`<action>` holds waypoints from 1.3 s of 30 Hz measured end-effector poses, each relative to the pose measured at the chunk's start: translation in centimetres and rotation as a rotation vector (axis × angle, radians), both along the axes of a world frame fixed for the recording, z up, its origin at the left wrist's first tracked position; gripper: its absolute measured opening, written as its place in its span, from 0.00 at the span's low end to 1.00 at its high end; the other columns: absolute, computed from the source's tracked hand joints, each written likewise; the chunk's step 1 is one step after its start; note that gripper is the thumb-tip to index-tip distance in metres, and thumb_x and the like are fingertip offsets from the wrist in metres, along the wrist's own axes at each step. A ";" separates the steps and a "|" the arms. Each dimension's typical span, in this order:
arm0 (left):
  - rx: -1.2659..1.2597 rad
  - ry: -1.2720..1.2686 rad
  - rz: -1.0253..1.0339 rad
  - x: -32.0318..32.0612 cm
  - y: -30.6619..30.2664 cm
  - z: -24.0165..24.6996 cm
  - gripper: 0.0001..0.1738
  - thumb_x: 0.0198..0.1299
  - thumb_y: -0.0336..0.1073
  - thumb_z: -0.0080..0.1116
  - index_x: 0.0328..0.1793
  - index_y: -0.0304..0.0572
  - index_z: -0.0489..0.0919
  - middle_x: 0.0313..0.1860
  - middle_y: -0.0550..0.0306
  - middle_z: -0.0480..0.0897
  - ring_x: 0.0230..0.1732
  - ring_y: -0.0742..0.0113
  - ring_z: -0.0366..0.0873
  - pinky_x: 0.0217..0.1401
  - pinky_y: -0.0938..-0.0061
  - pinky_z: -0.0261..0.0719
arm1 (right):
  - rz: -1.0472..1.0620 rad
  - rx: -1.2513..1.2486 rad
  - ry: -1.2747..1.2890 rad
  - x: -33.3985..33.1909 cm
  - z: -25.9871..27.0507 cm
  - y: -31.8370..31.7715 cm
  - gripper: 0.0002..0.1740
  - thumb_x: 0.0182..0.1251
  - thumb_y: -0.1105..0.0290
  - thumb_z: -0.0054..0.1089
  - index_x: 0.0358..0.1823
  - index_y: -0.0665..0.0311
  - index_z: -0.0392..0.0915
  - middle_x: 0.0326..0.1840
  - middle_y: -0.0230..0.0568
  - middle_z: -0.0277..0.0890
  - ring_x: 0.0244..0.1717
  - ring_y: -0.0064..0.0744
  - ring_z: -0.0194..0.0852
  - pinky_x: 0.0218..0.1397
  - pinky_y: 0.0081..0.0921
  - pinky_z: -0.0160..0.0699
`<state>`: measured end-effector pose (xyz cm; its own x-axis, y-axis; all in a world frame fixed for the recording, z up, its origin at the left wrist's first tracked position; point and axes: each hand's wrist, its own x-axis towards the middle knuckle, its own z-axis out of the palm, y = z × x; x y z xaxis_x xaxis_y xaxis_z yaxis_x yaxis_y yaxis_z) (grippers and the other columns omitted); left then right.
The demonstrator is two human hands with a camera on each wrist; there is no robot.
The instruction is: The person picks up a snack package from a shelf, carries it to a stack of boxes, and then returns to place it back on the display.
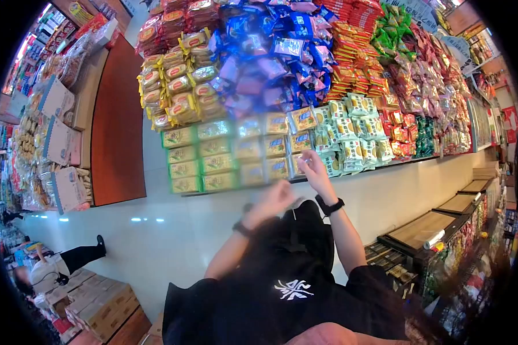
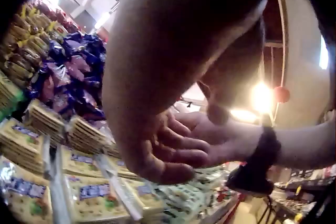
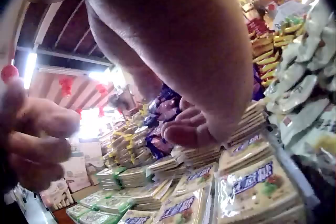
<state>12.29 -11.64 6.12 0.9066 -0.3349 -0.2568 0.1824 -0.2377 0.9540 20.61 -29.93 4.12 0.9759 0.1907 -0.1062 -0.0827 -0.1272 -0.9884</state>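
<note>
Both hands are above the front edge of a snack display. My right hand (image 1: 315, 168) overlaps the front row of cracker packs (image 1: 277, 169), its fingers loosely bent with nothing visible in them. Lower and to the left, my left hand (image 1: 275, 196) is blurred in the head view. In the left wrist view the left hand (image 2: 170, 148) has relaxed, slightly curled fingers and appears to hold nothing. The right wrist view shows the right hand (image 3: 191, 124) over stacked crackers (image 3: 257, 182) in clear wrap with blue lettering.
Green-edged packs (image 1: 184, 169) lie left of the crackers, pale green packets (image 1: 354, 135) to the right. Blue and pink bags (image 1: 270, 69) are heaped behind. A second display (image 1: 57, 126) stands left, low shelving (image 1: 426, 230) right. A person (image 1: 57, 267) is by cartons (image 1: 101, 307).
</note>
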 end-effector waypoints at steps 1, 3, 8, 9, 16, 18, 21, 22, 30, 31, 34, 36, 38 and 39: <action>0.014 -0.007 0.132 1.5 0.4 0.4 0.19 0.61 0.36 0.59 0.56 0.39 0.71 0.45 0.52 0.79 0.46 0.64 0.77 0.48 0.68 0.77 | -0.056 0.044 0.000 1.2 0.3 0.8 0.18 0.67 0.70 0.58 0.56 0.67 0.67 0.42 0.35 0.73 0.38 0.19 0.71 0.42 0.18 0.73; 0.050 -0.106 0.336 4.7 0.9 -0.3 0.22 0.61 0.38 0.60 0.58 0.38 0.70 0.48 0.52 0.78 0.47 0.65 0.77 0.47 0.68 0.77 | -0.143 0.054 -0.024 3.2 -0.8 1.6 0.22 0.67 0.69 0.58 0.59 0.66 0.64 0.47 0.36 0.71 0.41 0.21 0.70 0.42 0.19 0.73; -0.177 -0.102 0.579 10.9 -0.4 -5.6 0.32 0.61 0.40 0.61 0.67 0.37 0.61 0.50 0.49 0.77 0.50 0.64 0.76 0.49 0.69 0.76 | -0.321 -0.236 -0.150 6.5 -2.6 3.0 0.33 0.64 0.67 0.60 0.67 0.69 0.56 0.51 0.43 0.67 0.40 0.30 0.71 0.43 0.23 0.74; -0.099 -0.120 0.591 11.9 -0.7 -5.9 0.36 0.59 0.43 0.62 0.67 0.34 0.59 0.54 0.45 0.74 0.52 0.59 0.76 0.53 0.66 0.74 | -0.336 -0.391 -0.242 7.2 -2.8 3.0 0.35 0.63 0.67 0.60 0.68 0.69 0.55 0.51 0.44 0.67 0.39 0.31 0.71 0.42 0.24 0.74; 0.054 -0.264 0.631 14.8 -2.2 -9.0 0.44 0.59 0.44 0.63 0.72 0.31 0.51 0.58 0.42 0.75 0.56 0.53 0.75 0.56 0.63 0.74 | -0.223 -0.355 -0.329 7.8 -2.9 3.9 0.26 0.62 0.70 0.61 0.60 0.68 0.68 0.26 0.38 0.74 0.24 0.29 0.73 0.28 0.26 0.73; 0.093 -0.192 0.639 14.6 -1.7 -5.7 0.44 0.58 0.47 0.62 0.71 0.31 0.53 0.58 0.38 0.75 0.57 0.48 0.75 0.56 0.62 0.74 | -0.191 -0.379 -0.319 7.8 -2.8 4.6 0.24 0.62 0.68 0.61 0.58 0.68 0.69 0.27 0.42 0.77 0.25 0.31 0.76 0.28 0.27 0.74; 0.080 -0.118 0.689 14.3 -1.5 -4.3 0.40 0.57 0.50 0.62 0.67 0.30 0.60 0.53 0.34 0.76 0.56 0.44 0.75 0.57 0.59 0.73 | -0.171 -0.443 -0.271 7.6 -1.4 5.8 0.24 0.63 0.66 0.60 0.58 0.69 0.70 0.27 0.45 0.79 0.25 0.35 0.79 0.29 0.29 0.76; 0.119 -0.115 0.714 14.3 -1.5 -4.2 0.38 0.58 0.48 0.62 0.65 0.30 0.62 0.50 0.36 0.78 0.53 0.46 0.76 0.57 0.60 0.73 | -0.153 -0.462 -0.243 7.6 -0.9 6.1 0.24 0.63 0.65 0.60 0.58 0.70 0.69 0.27 0.46 0.79 0.26 0.36 0.80 0.30 0.30 0.76; -0.014 -0.052 0.643 14.4 -0.7 -4.0 0.34 0.59 0.43 0.62 0.65 0.31 0.63 0.50 0.40 0.77 0.49 0.52 0.77 0.53 0.62 0.74 | -0.137 -0.460 -0.230 7.4 0.1 6.0 0.22 0.62 0.62 0.60 0.55 0.66 0.74 0.26 0.48 0.79 0.25 0.42 0.79 0.29 0.34 0.76; -0.049 -0.059 0.666 14.6 -0.8 -5.5 0.33 0.59 0.42 0.62 0.64 0.30 0.63 0.50 0.40 0.77 0.49 0.52 0.76 0.53 0.61 0.74 | -0.136 -0.450 -0.232 7.5 0.3 5.9 0.22 0.62 0.62 0.60 0.55 0.65 0.74 0.26 0.47 0.79 0.25 0.41 0.79 0.29 0.34 0.76; -0.032 -0.138 0.720 14.6 -1.4 -6.3 0.31 0.60 0.41 0.60 0.64 0.32 0.64 0.47 0.44 0.79 0.46 0.55 0.78 0.49 0.63 0.76 | -0.134 -0.411 -0.248 7.3 0.6 5.9 0.21 0.62 0.65 0.60 0.55 0.64 0.74 0.23 0.45 0.77 0.25 0.36 0.80 0.30 0.31 0.77; -0.082 -0.094 0.705 13.3 -1.5 -1.9 0.31 0.61 0.40 0.60 0.66 0.33 0.62 0.43 0.47 0.79 0.42 0.58 0.79 0.44 0.66 0.77 | -0.142 -0.228 -0.268 6.8 1.3 6.0 0.21 0.62 0.68 0.60 0.56 0.64 0.73 0.23 0.42 0.77 0.24 0.32 0.79 0.29 0.28 0.77; -0.183 -0.034 0.736 12.7 -1.8 -0.9 0.31 0.62 0.39 0.59 0.67 0.35 0.61 0.40 0.50 0.80 0.38 0.62 0.79 0.39 0.68 0.78 | -0.150 -0.138 -0.264 5.9 1.2 5.9 0.20 0.62 0.71 0.60 0.56 0.65 0.73 0.24 0.40 0.77 0.24 0.28 0.78 0.29 0.25 0.77; -0.262 -0.012 0.773 13.2 -2.1 -1.1 0.31 0.62 0.39 0.59 0.67 0.35 0.61 0.38 0.51 0.80 0.36 0.63 0.79 0.36 0.69 0.78 | -0.157 -0.135 -0.268 6.3 0.4 5.9 0.20 0.62 0.73 0.60 0.56 0.65 0.73 0.25 0.39 0.77 0.23 0.26 0.78 0.28 0.24 0.77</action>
